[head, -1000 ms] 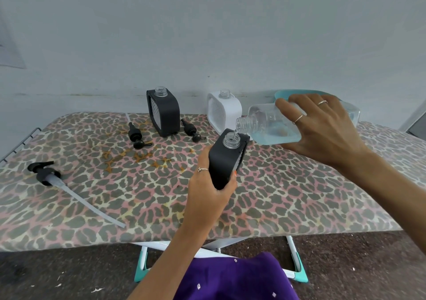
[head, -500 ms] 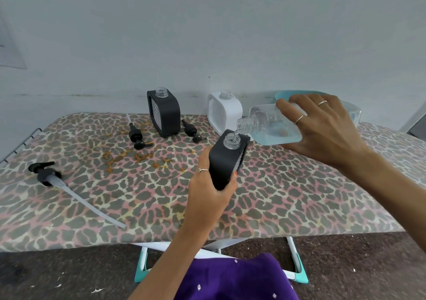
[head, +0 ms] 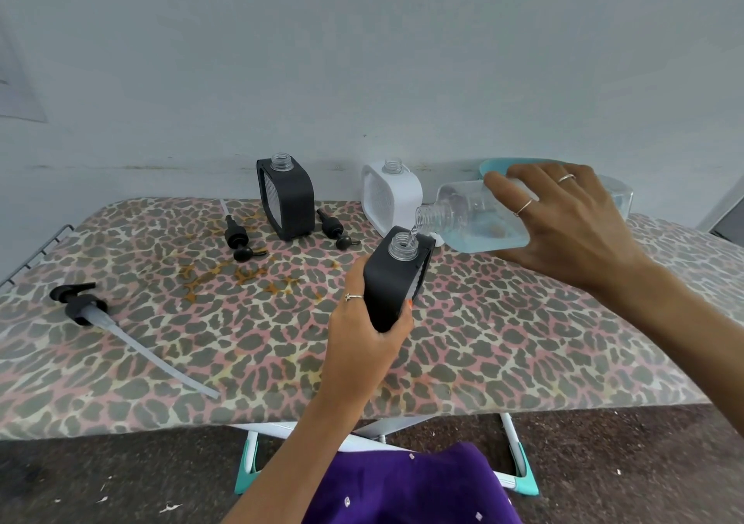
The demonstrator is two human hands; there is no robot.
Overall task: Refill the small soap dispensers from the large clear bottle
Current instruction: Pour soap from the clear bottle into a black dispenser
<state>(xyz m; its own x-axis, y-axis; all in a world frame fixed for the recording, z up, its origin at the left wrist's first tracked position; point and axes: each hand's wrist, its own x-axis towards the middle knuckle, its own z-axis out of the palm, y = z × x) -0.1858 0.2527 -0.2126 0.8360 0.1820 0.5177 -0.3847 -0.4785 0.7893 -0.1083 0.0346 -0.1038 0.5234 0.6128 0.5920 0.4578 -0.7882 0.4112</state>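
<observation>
My left hand [head: 364, 328] grips a small black soap dispenser [head: 396, 278] by its lower half, tilted and held above the board, its clear neck uncapped. My right hand [head: 563, 221] holds the large clear bottle [head: 471, 217] on its side, pale blue liquid inside. The bottle's mouth sits just over the dispenser's neck and a thin stream runs into it. A second black dispenser [head: 286, 197] and a white dispenser [head: 389, 195] stand uncapped at the back of the board.
The leopard-print ironing board [head: 201, 342] carries two small black pump heads [head: 239, 239] [head: 336, 229] near the back and a large black pump with a long tube [head: 80, 306] at the left. A teal basin [head: 503, 165] is behind my right hand. A wall stands close behind.
The large bottle has tipped slightly further and liquid now runs from its mouth into the dispenser. Both hands have stayed nearly in place.
</observation>
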